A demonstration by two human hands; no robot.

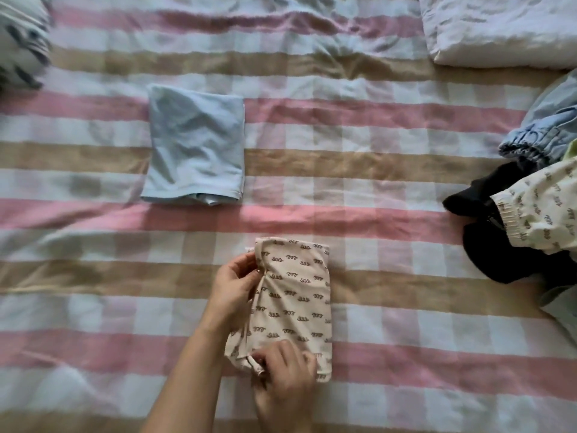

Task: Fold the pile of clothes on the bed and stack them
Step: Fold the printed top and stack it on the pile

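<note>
Head cam: printed folded garment (296, 301) lies by the bed's (374, 182) near edge, long axis pointing away. The left hand (235, 287) grips its left side and the right hand (285, 368) pinches its near end. The folded blue garment (195, 145) sits far-left.

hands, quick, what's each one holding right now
Left hand: pinching the patterned garment at its left edge.
Right hand: gripping its near edge.
</note>
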